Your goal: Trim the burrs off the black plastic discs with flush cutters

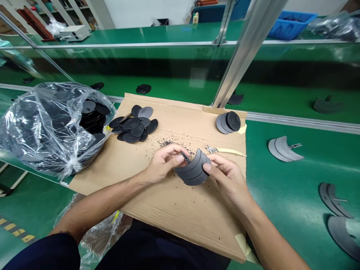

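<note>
Between my two hands is a curved dark grey plastic part (194, 170) with grooves along its outer face, held above the cardboard sheet. My left hand (165, 161) pinches a thin black stem at the part's left side. The right edge of the same part is gripped by my right hand (225, 172), thumb on the outer face and fingers behind. Just beyond my right hand lie nippers (225, 150) with pale yellow handles. Small black scraps (168, 144) are scattered on the cardboard behind my hands.
A pile of black oval discs (135, 125) lies left on the cardboard (168, 210), beside a clear plastic bag (56, 127) of discs. Stacked round parts (227, 122) stand at the back right. More curved parts (284, 149) rest on the green surface, past a metal post (242, 56).
</note>
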`<act>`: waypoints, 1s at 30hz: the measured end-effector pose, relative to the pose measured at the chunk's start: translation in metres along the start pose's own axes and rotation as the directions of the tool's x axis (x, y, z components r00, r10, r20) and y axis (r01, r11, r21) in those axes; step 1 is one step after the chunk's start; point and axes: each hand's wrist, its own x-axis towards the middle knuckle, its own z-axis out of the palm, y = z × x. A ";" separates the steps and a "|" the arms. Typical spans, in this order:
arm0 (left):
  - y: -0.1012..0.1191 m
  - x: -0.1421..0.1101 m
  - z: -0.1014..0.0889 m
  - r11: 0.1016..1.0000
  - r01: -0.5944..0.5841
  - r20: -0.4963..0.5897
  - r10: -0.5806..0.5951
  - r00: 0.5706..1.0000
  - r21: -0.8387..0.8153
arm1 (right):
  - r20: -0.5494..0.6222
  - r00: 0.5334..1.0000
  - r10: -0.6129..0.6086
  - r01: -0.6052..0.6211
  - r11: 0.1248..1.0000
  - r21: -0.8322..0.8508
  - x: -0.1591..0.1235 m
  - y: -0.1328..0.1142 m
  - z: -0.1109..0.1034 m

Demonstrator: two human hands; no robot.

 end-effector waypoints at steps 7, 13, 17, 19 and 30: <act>0.004 0.003 0.000 0.967 0.220 0.111 -0.206 0.972 -0.130 | 0.054 0.999 0.002 -0.001 1.000 -0.023 0.001 0.002 0.001; 0.002 0.002 0.004 0.859 0.456 0.210 -0.413 0.886 -0.231 | 0.020 1.000 -0.006 0.007 0.999 -0.054 0.002 0.002 0.003; 0.000 0.000 -0.002 0.972 0.205 0.123 -0.190 0.974 -0.117 | -0.054 0.998 -0.033 0.028 0.996 -0.090 0.002 0.003 0.003; 0.000 -0.002 -0.005 1.000 0.019 0.153 -0.021 0.988 0.015 | -0.061 0.997 -0.039 0.033 0.995 -0.092 0.002 0.003 0.002; 0.001 -0.004 -0.001 0.962 -0.172 0.053 0.165 0.985 0.213 | -0.024 0.993 -0.116 0.109 0.972 -0.208 0.001 0.003 0.009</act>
